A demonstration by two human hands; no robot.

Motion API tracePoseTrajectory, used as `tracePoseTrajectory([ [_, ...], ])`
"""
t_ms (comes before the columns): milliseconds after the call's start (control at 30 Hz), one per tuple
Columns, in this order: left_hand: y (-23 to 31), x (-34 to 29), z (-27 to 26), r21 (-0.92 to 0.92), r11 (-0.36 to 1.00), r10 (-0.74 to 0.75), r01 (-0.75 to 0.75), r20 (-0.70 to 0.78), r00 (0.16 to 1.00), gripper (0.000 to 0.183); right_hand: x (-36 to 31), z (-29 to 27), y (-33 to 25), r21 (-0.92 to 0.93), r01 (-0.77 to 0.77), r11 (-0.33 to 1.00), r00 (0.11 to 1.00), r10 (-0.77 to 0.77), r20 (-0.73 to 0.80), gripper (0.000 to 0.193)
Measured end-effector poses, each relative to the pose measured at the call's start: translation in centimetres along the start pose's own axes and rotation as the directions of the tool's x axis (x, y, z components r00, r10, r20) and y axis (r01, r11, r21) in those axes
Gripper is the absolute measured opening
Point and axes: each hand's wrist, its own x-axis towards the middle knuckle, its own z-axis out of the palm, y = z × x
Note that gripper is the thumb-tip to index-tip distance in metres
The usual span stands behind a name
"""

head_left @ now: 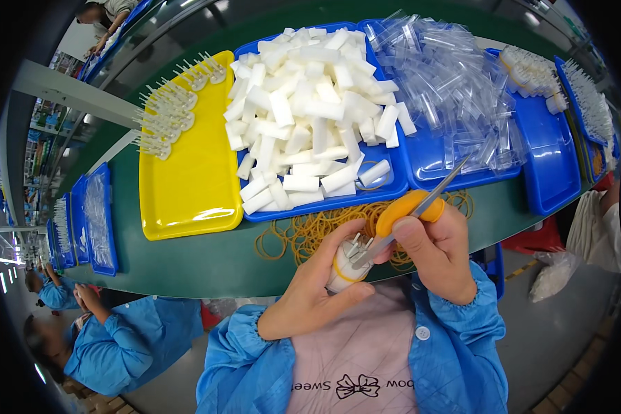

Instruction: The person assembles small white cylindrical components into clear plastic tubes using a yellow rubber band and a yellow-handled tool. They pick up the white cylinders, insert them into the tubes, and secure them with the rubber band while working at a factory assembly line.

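Note:
My left hand (pixel 312 293) is closed around a whitish rounded piece (pixel 345 270) with a yellow rubber band about it and several thin pins or prongs at its top. Closed in my right hand (pixel 440 254) are what look like orange-handled scissors (pixel 401 207). A narrow silver point rises from the orange part toward the upper right. On the same line, a flat silver strip runs down under my thumb to the pins of the rounded piece. I cannot tell whether both silver parts belong to one tool. Loose yellow rubber bands (pixel 303 231) lie on the table just beyond my hands.
A yellow tray (pixel 190 200) holds white pronged pieces (pixel 169 114). Blue trays hold white foam blocks (pixel 303 117) and clear plastic sleeves (pixel 448 90); another blue tray (pixel 548 155) with white pieces stands right. The green table (pixel 186 265) ends before me. A co-worker in blue (pixel 121 345) is at left.

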Motion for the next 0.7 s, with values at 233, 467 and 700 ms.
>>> tracePoseTrajectory([
  [233, 0.5, 0.4, 0.3, 0.316, 0.945, 0.117, -0.086, -0.080, 0.990, 0.073, -0.4, 0.4, 0.0, -0.047, 0.020, 0.999, 0.997, -0.023, -0.074, 0.022],
  [467, 0.5, 0.1, 0.6, 0.543, 0.835, 0.183, -0.087, -0.125, 0.975, 0.072, -1.0, 0.0, 0.7, -0.232, 0.035, 0.972, 0.996, -0.053, -0.070, 0.019],
  [700, 0.4, 0.2, 0.3, 0.488, 0.868, 0.198, -0.094, -0.168, 0.966, 0.072, -1.4, -0.6, 0.9, -0.018, 0.095, 0.995, 0.977, -0.096, -0.190, 0.022],
])
